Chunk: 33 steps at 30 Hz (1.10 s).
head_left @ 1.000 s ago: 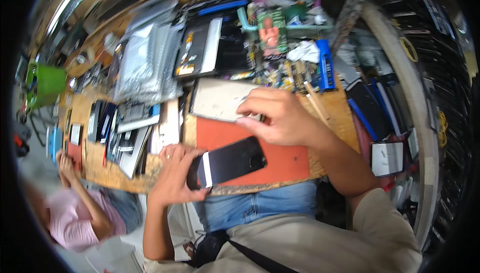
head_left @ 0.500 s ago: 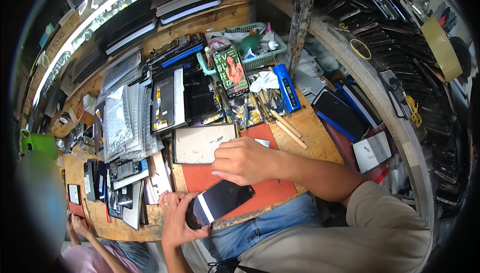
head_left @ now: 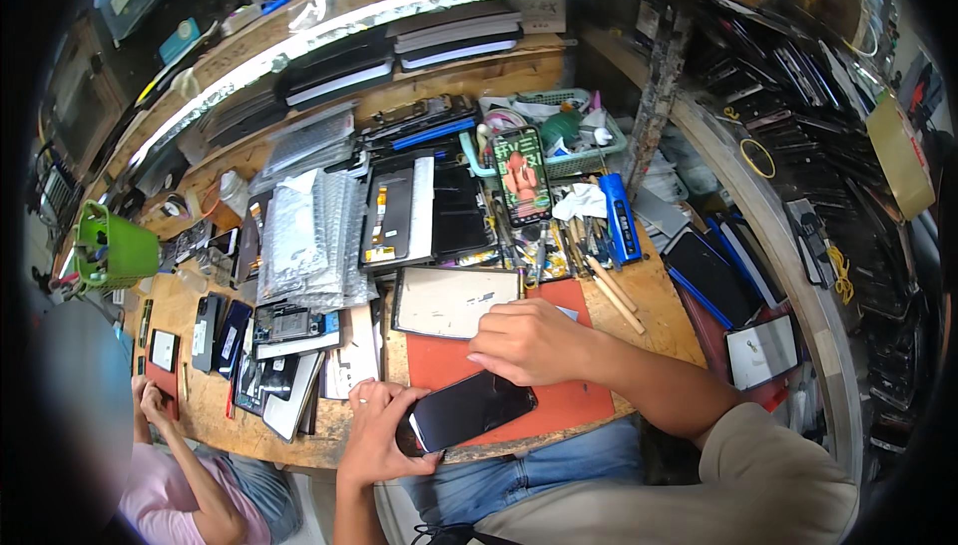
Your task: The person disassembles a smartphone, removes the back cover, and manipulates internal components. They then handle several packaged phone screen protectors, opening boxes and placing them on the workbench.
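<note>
A dark-screened smartphone (head_left: 477, 413) lies slanted at the table's front edge, partly on a red-orange mat (head_left: 589, 385). My left hand (head_left: 377, 433) clasps its left end, thumb on the near edge and fingers at the far side. My right hand (head_left: 531, 341) is curled closed over the phone's far edge, fingertips pinched together. Whatever it may hold is hidden by the fingers. Just beyond, a pale dark-rimmed panel (head_left: 454, 302) lies flat, partly on the mat. A second phone (head_left: 522, 176) with a lit picture leans upright behind it.
Bubble-wrap sleeves (head_left: 309, 236) and tablet parts (head_left: 399, 211) are piled left of centre. Wooden sticks (head_left: 617, 295) and a blue handheld tool (head_left: 619, 218) stand right of the mat. A green basket (head_left: 115, 248) is far left, near another person's hands (head_left: 150, 400).
The whole view has swung, so the bench shows farther right. My left hand still clasps the phone, and my right hand stays closed over its far edge. The bright reflection has left the screen.
</note>
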Tool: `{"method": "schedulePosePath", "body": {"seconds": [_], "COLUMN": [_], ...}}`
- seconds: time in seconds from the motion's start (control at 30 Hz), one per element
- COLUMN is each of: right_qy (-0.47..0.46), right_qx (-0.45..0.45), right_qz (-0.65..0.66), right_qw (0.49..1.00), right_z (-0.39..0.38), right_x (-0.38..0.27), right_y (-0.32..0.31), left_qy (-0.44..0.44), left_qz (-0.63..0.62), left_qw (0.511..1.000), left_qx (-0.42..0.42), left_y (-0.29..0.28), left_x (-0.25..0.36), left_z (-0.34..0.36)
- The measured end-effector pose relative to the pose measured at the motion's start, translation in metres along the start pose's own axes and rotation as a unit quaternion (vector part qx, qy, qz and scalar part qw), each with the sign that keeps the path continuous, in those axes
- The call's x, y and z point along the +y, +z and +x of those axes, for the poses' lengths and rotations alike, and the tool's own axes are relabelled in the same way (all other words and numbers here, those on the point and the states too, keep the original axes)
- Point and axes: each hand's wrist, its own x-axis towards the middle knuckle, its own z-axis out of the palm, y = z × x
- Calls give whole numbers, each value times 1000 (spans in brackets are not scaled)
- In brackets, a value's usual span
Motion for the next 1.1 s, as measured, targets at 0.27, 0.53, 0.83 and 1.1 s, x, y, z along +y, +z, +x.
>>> {"method": "schedulePosePath", "body": {"seconds": [0.27,0.53,0.83,1.1], "right_qy": [-7,13,106,133], "right_qx": [8,5,43,1], "right_qz": [3,24,-11,-19], "right_qw": [1000,1000,993,991], "right_z": [0,2,1,1], "right_x": [0,3,24,20], "right_y": [-1,-1,-20,-17], "left_qy": [4,5,15,3], "left_qz": [1,7,-5,-14], "left_qw": [1000,1000,999,999], "left_qx": [19,27,38,39], "left_y": [3,2,3,6], "left_x": [-1,-1,0,-1], "left_z": [-3,-6,0,-5]}}
